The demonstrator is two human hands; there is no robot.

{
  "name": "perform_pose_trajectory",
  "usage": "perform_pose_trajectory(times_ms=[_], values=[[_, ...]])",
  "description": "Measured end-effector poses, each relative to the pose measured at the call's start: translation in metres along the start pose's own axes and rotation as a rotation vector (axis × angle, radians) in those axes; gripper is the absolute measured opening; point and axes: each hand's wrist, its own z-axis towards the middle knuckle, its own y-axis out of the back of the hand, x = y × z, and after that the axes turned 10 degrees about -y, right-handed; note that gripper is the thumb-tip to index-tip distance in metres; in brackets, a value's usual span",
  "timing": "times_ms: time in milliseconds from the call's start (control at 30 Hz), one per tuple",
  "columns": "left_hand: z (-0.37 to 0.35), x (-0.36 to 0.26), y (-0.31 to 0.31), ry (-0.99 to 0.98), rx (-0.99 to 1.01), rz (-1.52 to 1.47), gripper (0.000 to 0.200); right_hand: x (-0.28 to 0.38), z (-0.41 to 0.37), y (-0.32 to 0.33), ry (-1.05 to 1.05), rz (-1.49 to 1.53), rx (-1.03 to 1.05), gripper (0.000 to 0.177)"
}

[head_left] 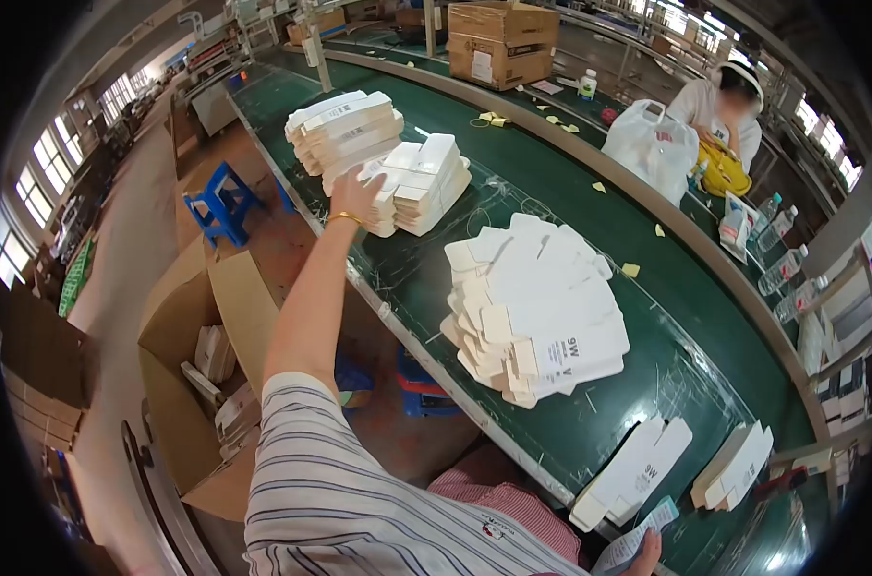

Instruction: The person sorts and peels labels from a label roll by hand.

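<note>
My left hand [357, 197] reaches out over the green work surface [426, 274], its fingers spread against the near side of a stack of flat white cartons [422, 178]. Behind that stack is another pile of white cartons [345, 130]. A large fanned heap of flat cartons [551, 307] lies in the middle, some printed "9W". At the lower right edge, my right hand [645, 555] is closed on a light printed carton [638, 538], partly cut off by the frame. Beside it are a small carton stack [638, 470] and another stack [734, 466].
An open cardboard box [215, 384] with cartons inside stands at the left below the table, near a blue stool [222, 204]. Across the surface sits a person [719, 110] beside a white plastic bag [652, 144] and bottles [782, 269]. Brown boxes [501, 43] stand at the back.
</note>
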Motion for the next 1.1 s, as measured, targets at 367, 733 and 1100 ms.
perform_pose_trajectory(times_ms=[367,733,1100], values=[[0.021,0.006,0.017,0.664,0.677,-0.482,0.083,0.007,0.0,-0.021,0.013,-0.104,-0.057,0.029],[0.02,0.044,-0.044,0.644,0.539,-0.688,0.073,0.012,0.009,-0.023,0.076,-0.155,-0.059,0.034],[0.01,-0.009,-0.029,0.741,0.433,-0.813,0.079,0.015,0.017,-0.024,0.109,-0.191,-0.04,0.038]])
